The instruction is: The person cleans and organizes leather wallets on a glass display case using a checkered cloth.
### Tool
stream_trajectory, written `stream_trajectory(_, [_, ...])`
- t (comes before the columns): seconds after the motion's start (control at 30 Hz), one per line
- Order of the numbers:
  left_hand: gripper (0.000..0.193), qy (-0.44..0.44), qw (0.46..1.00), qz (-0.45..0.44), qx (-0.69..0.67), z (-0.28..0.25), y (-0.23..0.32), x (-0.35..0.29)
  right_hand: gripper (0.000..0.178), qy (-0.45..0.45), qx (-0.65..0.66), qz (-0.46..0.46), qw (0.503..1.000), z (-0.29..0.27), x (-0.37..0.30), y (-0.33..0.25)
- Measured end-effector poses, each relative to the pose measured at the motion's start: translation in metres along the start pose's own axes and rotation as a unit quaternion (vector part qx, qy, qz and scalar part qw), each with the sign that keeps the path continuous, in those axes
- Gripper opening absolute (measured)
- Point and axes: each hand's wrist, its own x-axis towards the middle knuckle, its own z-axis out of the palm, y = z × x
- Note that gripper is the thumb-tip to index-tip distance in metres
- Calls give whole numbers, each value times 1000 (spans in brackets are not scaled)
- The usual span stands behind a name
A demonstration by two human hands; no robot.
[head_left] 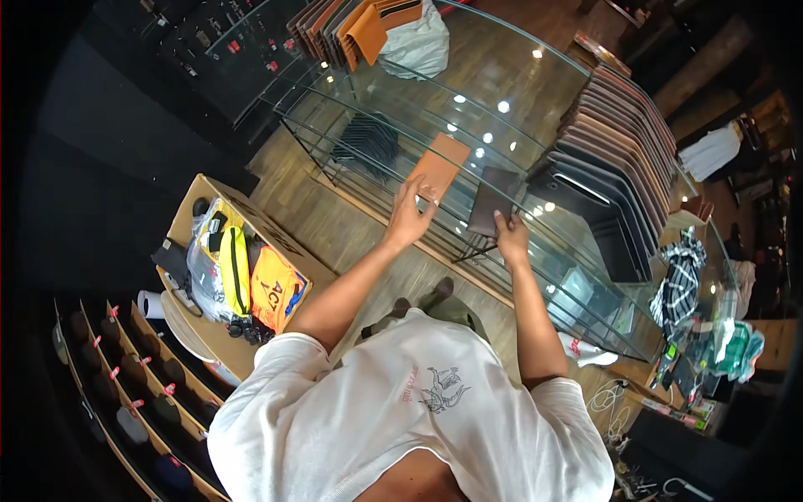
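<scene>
A tan leather long wallet (pixel 443 164) lies over the glass counter, tilted to the right. The thumb and fingers of my left hand (pixel 408 216) close around its near end. To its right is a dark brown long wallet (pixel 492 199), also flat and rectangular. My right hand (pixel 512 238) pinches this one at its near right corner, thumb on top. Some of the fingers of both hands are hidden under or behind the wallets. I cannot tell whether either wallet rests on the glass.
The glass counter (pixel 523 100) carries a long row of leather wallets (pixel 615 125) at right and more wallets (pixel 365 33) at the far left. Black folded items (pixel 365 144) sit on a shelf below. A cardboard box (pixel 276 226) of bags stands left, near racks of caps (pixel 125 376).
</scene>
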Motion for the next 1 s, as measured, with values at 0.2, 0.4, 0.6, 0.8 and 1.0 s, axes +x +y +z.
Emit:
stream_trajectory(0.2, [77,11,983,-69,169,15,-32,36,53,62,-307,-200,928,29,43,9])
stream_trajectory(0.4, [78,-75,987,-119,73,24,-52,52,39,2,-277,-286,917,58,28,-18])
stream_trajectory(0.6, [37,-55,960,-260,-91,26,-53,51,49,-22,-299,-212,930,94,32,-5])
stream_trajectory(0.8, [35,-63,895,-326,-297,21,-36,50,52,-23,-289,-179,940,111,43,2])
stream_trajectory(1.0, [49,-136,838,-333,-412,-12,-69,52,61,-6,-125,-101,987,118,3,-35])
